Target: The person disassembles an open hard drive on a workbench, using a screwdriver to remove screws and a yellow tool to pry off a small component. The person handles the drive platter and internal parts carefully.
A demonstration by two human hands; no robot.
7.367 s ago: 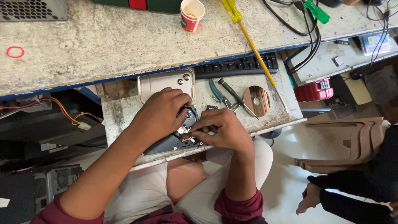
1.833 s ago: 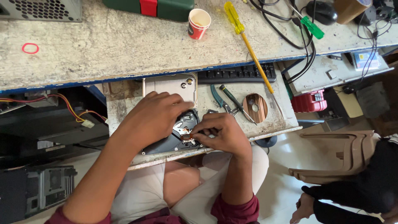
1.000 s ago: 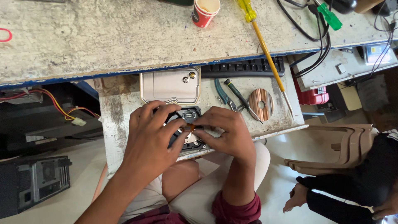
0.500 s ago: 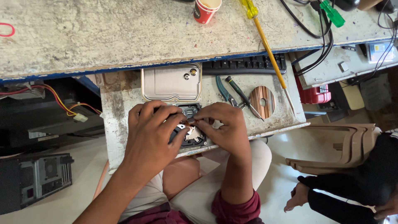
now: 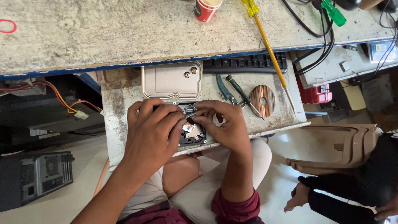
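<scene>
Grey, scuffed concrete-like slab forms the small table (image 5: 124, 124) in front of me, a pull-out tray under a larger worktop. On it, at the near edge and about the middle, lies the opened black hard drive body with bare silver internals (image 5: 192, 132). My left hand (image 5: 151, 132) covers the drive's left half, fingers curled down onto it, seemingly pinning the casing; what the fingertips pinch, I cannot tell. My right hand (image 5: 226, 126) is closed in a pinch around a small silver metal part (image 5: 189, 116) at the drive's far end, thumb and forefinger meeting there.

Assessment of the step in hand: the pinch should stay low and close to the part, the left hand bearing steadily so the casing does not slide toward the near edge. I judge a straight lift safer than a twist, since the parts inside look thin.

Condition of the drive: lid off, no platter visible inside; a silver arm-shaped plate shows between my hands.

Also noted: the flat silver metal drive cover (image 5: 172, 81) just beyond the drive, toward the far edge; the shiny brownish disc (image 5: 263, 98) toward the right edge, with green-handled pliers (image 5: 224, 88) and a dark-handled small screwdriver (image 5: 242, 94) between cover and disc. A long yellow-handled screwdriver (image 5: 269, 49) lies across the far edge.
</scene>
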